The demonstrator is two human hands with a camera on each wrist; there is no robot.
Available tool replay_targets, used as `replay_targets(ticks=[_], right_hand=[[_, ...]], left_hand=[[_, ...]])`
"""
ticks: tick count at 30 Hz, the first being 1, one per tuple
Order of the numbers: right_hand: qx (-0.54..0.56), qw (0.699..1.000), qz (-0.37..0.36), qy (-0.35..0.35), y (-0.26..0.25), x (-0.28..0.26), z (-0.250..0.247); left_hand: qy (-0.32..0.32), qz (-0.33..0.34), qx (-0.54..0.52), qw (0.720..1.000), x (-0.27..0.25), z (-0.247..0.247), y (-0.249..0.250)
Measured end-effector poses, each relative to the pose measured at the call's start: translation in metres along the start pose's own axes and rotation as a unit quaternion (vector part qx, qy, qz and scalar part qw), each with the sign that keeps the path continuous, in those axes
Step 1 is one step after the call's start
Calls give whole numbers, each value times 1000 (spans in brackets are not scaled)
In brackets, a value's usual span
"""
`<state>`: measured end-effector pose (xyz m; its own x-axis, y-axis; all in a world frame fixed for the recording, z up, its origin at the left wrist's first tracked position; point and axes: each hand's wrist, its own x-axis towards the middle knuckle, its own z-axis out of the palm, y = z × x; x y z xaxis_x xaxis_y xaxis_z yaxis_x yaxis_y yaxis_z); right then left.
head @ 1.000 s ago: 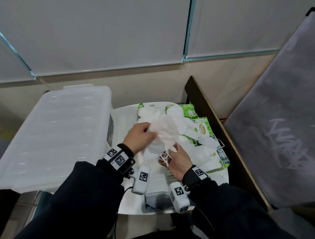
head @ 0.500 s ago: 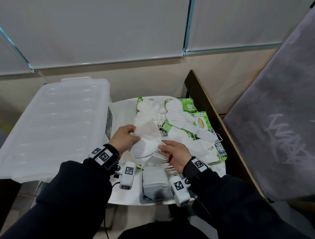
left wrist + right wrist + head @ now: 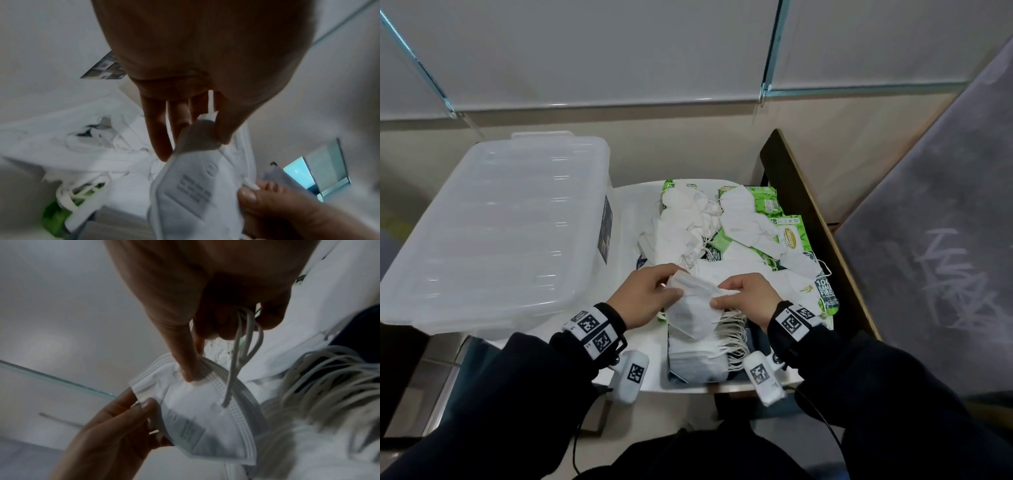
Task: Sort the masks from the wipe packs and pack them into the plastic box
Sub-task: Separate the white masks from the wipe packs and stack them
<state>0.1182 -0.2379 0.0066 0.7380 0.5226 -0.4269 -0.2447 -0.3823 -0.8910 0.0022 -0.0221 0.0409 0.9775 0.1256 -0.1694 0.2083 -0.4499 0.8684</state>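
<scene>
A folded white mask (image 3: 693,305) (image 3: 195,191) (image 3: 207,415) is held between both hands just above a stack of masks (image 3: 698,359) at the table's near edge. My left hand (image 3: 650,294) (image 3: 197,129) pinches its left end. My right hand (image 3: 743,298) (image 3: 207,344) pinches its right edge and has the ear loops (image 3: 244,337) gathered under its curled fingers. Behind lie several loose white masks (image 3: 681,226) over green wipe packs (image 3: 791,233). The clear plastic box (image 3: 493,219) stands at the left with its lid on.
The small white table (image 3: 626,212) holds everything, its front edge close to my body. A dark wooden board (image 3: 811,219) leans along the table's right side, with a grey panel (image 3: 935,240) beyond it. A wall stands behind.
Both hands have brought the mask down and toward me, from over the loose pile to just above the stack; it now looks flatter and folded.
</scene>
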Motion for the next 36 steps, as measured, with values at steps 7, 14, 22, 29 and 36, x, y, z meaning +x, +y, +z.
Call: replay_targets(ticks=[7, 14, 22, 29, 36], right_hand=[[-188, 977, 8, -99, 21, -17, -4], [-387, 918, 9, -85, 52, -22, 13], [-323, 946, -22, -3, 51, -17, -1], [-392, 918, -47, -26, 57, -20, 1], [-301, 953, -9, -13, 53, -10, -9]], left_hand=[[-100, 4, 185, 978, -12, 16, -5], [-165, 36, 398, 902, -17, 52, -26], [-78, 71, 450, 887, -8, 51, -28], [-73, 39, 448, 890, -19, 50, -42], [-48, 41, 411, 909, -20, 48, -39]])
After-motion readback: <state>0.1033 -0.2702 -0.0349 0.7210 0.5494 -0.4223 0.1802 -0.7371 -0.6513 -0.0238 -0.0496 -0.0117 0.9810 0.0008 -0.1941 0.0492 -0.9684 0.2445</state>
